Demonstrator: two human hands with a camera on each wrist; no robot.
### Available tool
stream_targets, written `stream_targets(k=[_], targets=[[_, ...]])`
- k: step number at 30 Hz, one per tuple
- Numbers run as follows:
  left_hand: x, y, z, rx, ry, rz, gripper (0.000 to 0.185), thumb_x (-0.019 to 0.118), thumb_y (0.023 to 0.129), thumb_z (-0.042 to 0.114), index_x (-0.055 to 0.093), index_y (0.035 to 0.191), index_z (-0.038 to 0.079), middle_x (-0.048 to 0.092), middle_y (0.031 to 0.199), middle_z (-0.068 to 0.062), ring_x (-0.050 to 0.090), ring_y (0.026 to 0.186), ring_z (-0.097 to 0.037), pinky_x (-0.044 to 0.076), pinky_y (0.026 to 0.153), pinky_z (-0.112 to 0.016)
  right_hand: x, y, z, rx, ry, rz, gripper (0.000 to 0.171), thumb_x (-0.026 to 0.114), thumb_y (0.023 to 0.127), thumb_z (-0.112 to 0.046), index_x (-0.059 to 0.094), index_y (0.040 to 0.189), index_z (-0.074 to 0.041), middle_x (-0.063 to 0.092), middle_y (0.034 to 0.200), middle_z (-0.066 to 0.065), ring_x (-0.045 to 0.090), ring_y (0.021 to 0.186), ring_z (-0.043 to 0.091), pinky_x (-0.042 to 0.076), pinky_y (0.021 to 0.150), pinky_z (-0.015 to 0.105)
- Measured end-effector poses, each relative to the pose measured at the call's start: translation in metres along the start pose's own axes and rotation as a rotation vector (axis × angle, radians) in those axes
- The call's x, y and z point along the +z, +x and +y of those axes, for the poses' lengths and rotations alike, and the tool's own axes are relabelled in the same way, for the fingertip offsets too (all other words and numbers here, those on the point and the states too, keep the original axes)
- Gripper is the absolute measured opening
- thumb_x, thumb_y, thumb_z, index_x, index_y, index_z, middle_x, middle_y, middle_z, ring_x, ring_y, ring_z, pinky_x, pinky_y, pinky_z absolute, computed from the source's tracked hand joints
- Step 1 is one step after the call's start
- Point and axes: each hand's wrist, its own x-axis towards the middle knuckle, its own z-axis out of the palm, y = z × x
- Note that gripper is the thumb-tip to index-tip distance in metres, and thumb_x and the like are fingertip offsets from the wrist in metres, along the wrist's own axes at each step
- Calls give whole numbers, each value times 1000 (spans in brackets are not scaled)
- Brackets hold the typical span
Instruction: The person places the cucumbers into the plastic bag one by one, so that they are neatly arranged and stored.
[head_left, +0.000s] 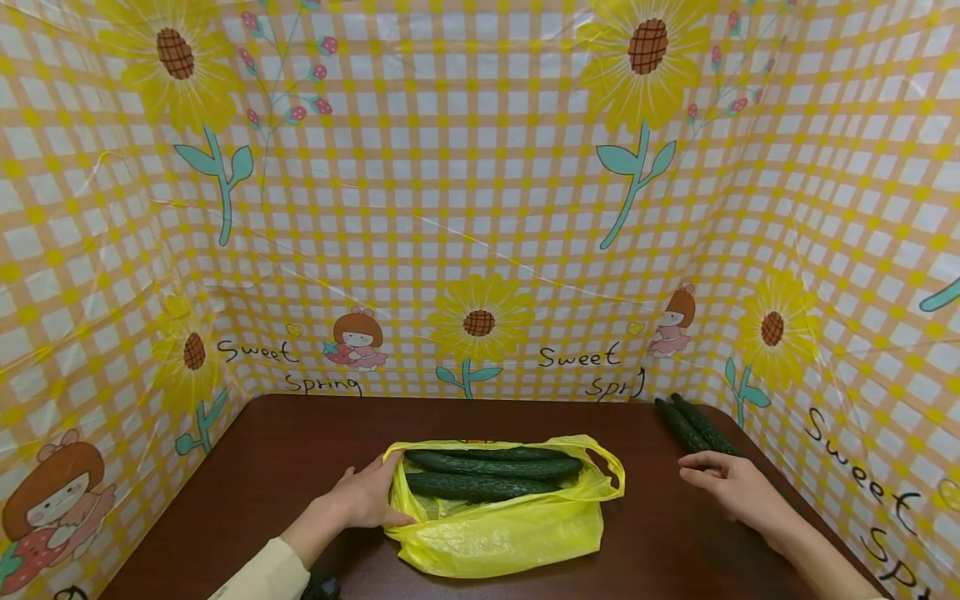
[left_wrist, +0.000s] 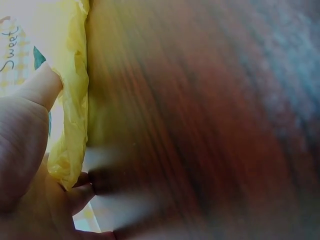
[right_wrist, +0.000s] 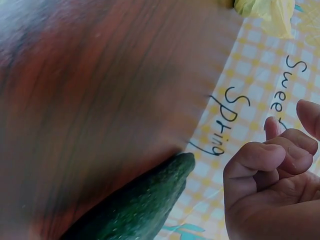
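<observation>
— What's in that yellow plastic bag?

— Long dark green cucumbers, bumpy-skinned, lying lengthwise in its open mouth. The bag is thin and crinkled, slumped near the front middle of the table, handles flopped to the right.

— And the hands?

— The left hand grips the bag's left rim, thumb and fingers pinching the plastic. The right hand hovers off to the right with its fingers loosely curled and holding nothing. Just beyond it two more cucumbers lie side by side at the table's far right corner, against the backdrop.

— What sort of table?

— Dark reddish-brown wood, glossy. It's walled in on three sides by a yellow checked backdrop printed with sunflowers, small cartoon girls and the words "Sweet Spring".
</observation>
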Motion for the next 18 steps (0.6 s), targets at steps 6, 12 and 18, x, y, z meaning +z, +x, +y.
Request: stream_targets(k=[6, 12, 18], targets=[[1, -1, 1, 6, -8, 17, 116, 83, 74, 60, 25, 159, 8, 39, 158, -21, 37, 146, -39, 17, 115, -72, -6, -6, 8, 52, 29, 8, 60, 62, 100, -43, 53, 141, 0, 45, 64, -2, 35, 46, 10, 40, 47, 33], [0, -2, 2, 3, 15, 27, 115, 84, 74, 59, 25, 159, 9, 41, 156, -22, 41, 143, -40, 21, 113, -71, -12, -11, 17, 96, 39, 30, 65, 61, 100, -44, 49, 144, 2, 38, 58, -5, 37, 47, 11, 43, 50, 35], [1, -4, 5, 5, 43, 55, 113, 86, 73, 58, 30, 157, 7, 46, 152, -24, 47, 138, -41, 27, 110, -71, -16, -14, 28, 125, 45, 46, 65, 60, 101, -41, 47, 145, 4, 38, 55, -6, 38, 46, 10, 46, 52, 36]])
